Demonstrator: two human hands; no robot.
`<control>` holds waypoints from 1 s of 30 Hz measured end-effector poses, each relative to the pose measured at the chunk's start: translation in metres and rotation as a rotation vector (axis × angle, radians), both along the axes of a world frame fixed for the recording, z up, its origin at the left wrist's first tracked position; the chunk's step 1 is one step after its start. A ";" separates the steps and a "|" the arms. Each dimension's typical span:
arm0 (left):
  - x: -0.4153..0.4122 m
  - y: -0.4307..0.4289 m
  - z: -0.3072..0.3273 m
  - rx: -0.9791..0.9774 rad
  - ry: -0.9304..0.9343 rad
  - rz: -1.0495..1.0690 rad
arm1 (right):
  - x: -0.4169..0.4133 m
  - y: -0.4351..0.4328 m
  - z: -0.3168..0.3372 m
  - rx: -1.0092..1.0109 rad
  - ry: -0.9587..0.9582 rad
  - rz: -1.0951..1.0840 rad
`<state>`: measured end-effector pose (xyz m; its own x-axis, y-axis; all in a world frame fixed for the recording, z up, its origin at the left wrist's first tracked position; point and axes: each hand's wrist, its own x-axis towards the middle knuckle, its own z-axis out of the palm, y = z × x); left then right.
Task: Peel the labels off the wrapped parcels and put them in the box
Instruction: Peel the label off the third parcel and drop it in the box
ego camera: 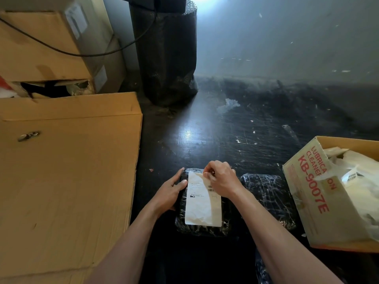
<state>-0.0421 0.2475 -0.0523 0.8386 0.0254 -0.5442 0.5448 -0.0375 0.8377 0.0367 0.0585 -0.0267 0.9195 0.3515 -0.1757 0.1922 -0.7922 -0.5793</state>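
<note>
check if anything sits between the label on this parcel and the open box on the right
Only a second wrapped parcel lies between the label, which the right hand pinches, and the box. It is low and flat, so the label could likely pass over it.

We have a single view, worn on the head, facing forward and steeply down. Both forearms enter from the bottom edge. The left hand [171, 188] and right hand [222, 178] meet on the parcel [202, 231] and its label [203, 206] just below centre, close to the lens. The wide angle takes in much around them: a large cardboard box [67, 171] fills the left side, and the open box [307, 201] is cut by the right edge. Beyond, the dark floor [235, 128] runs up to the wall [287, 37] across the top.
</note>
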 end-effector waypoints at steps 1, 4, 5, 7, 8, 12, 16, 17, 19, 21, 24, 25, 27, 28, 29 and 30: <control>0.000 -0.001 0.000 0.013 -0.010 -0.004 | -0.001 0.000 0.000 0.012 -0.011 -0.004; -0.001 -0.003 0.001 0.037 -0.041 0.007 | -0.005 0.001 0.001 0.042 -0.047 -0.018; -0.002 -0.003 0.000 0.042 -0.050 0.008 | -0.007 0.001 0.001 0.046 -0.058 -0.018; -0.003 -0.004 -0.001 0.057 -0.065 0.011 | -0.009 0.002 0.000 0.048 -0.086 -0.005; -0.003 -0.005 -0.002 0.067 -0.071 0.014 | -0.010 0.002 0.000 0.052 -0.098 0.003; -0.002 -0.006 -0.006 0.076 -0.085 0.038 | -0.010 0.000 -0.002 0.067 -0.111 0.009; -0.001 -0.006 -0.005 0.102 -0.098 0.019 | -0.010 -0.001 -0.001 0.095 -0.084 -0.007; -0.001 -0.006 -0.005 0.097 -0.100 0.010 | -0.009 -0.001 -0.001 0.096 -0.062 -0.008; 0.001 -0.005 -0.005 0.081 -0.100 -0.013 | -0.005 -0.004 -0.002 0.112 -0.006 -0.022; 0.004 -0.004 -0.003 0.062 -0.085 -0.028 | -0.001 -0.006 -0.002 0.140 0.023 -0.030; 0.004 -0.003 -0.003 0.026 -0.056 -0.005 | 0.002 -0.007 0.001 0.163 0.051 -0.060; 0.004 -0.003 -0.004 0.016 -0.055 0.006 | 0.003 -0.005 0.001 0.147 0.034 -0.054; 0.002 -0.004 -0.006 0.017 -0.067 0.024 | 0.002 -0.001 -0.002 0.120 -0.008 -0.036; 0.002 -0.005 -0.008 0.025 -0.072 0.035 | 0.000 0.001 -0.002 0.113 -0.023 -0.038; 0.001 -0.005 -0.009 0.031 -0.077 0.045 | -0.001 0.002 -0.004 0.105 -0.044 -0.043; 0.002 -0.006 -0.012 0.041 -0.082 0.052 | -0.003 0.002 -0.006 0.100 -0.062 -0.049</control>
